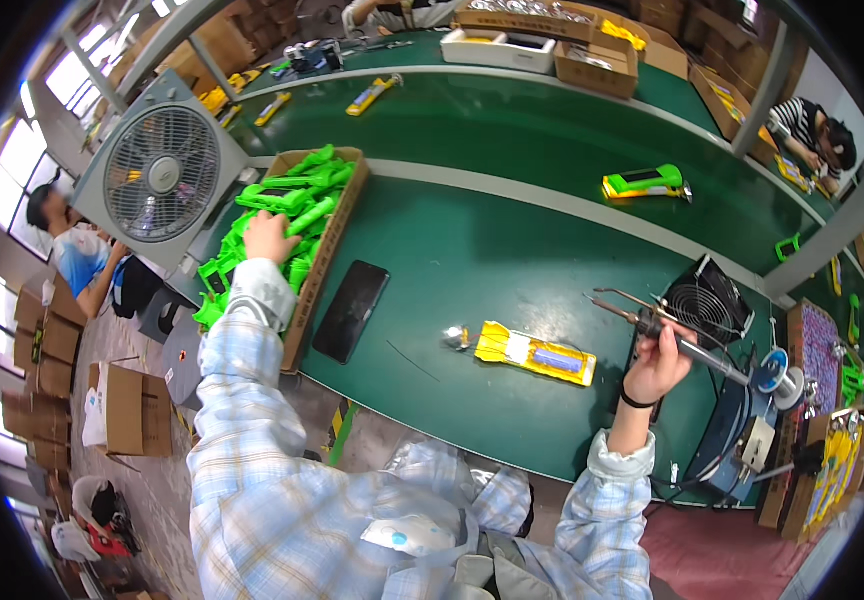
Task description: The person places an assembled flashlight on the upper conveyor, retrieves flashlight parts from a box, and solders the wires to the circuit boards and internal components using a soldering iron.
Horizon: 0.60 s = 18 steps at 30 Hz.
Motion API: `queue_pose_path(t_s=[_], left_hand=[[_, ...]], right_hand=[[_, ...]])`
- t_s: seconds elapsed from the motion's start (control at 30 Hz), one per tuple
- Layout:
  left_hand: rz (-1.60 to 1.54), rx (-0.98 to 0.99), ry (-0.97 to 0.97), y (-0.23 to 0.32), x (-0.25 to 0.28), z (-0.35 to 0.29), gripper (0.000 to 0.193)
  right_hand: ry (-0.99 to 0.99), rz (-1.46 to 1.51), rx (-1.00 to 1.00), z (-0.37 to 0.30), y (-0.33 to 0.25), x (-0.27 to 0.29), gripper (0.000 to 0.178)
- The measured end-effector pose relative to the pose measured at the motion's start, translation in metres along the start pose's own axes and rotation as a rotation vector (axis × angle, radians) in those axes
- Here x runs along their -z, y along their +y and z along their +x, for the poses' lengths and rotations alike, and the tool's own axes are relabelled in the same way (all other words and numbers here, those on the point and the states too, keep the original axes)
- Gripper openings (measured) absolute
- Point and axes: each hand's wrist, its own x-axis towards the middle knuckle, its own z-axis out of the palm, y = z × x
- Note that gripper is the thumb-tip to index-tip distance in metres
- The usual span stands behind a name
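My left hand [270, 238] is down in a cardboard box of bright green plastic housings [322, 178] at the left, its fingers curled on one of them. The pieces around it partly hide the fingertips. In my right hand [658, 366] is a soldering iron [649, 322], gripped by its handle, with its thin tip pointing left above the bench. Between my hands a yellow plastic lamp body [542, 355] lies on the green bench, with a clear and silvery head at its left end. The iron is apart from it.
A black phone [352, 312] lies beside the box. A black fan [709, 300] and a blue soldering station with a solder reel [772, 372] stand right. Behind runs a green conveyor [492, 125] carrying lamp parts. A grey box fan [162, 172] stands left; other people sit nearby.
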Motion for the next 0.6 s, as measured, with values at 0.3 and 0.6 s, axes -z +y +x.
queue_pose_path(t_s=[0.3,0.6], left_hand=[[-0.730,-0.039,0.011,0.003,0.064,-0.007,0.038],[-1.113,-0.592,-0.519,0.174,0.119,-0.077,0.056]], right_hand=[[0.019,-0.040,0.006,-0.002,-0.008,-0.001,0.011],[0.040,-0.045,0.054,0.000,-0.005,0.002,0.011]])
